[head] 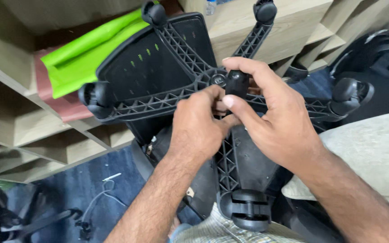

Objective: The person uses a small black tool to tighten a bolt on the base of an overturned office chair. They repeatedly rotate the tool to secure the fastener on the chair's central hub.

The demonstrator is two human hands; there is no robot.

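An upturned office chair lies in front of me with its black five-spoke base (167, 101) facing up, a caster on each spoke end. My right hand (266, 112) grips a black cylindrical part (237, 84) standing at the hub of the base. My left hand (199, 126) presses against the hub just below it, fingers curled toward the same part. The black seat underside (145, 63) with small slots shows behind the spokes. The nearest caster (247, 209) sits close to my body.
Light wooden shelving (32, 130) runs along the left and the back. A bright green sheet (91, 49) lies on a reddish one. Another black chair (383, 58) stands at the right, a beige cushion (374, 153) beside it. White cable (104, 193) lies on blue carpet.
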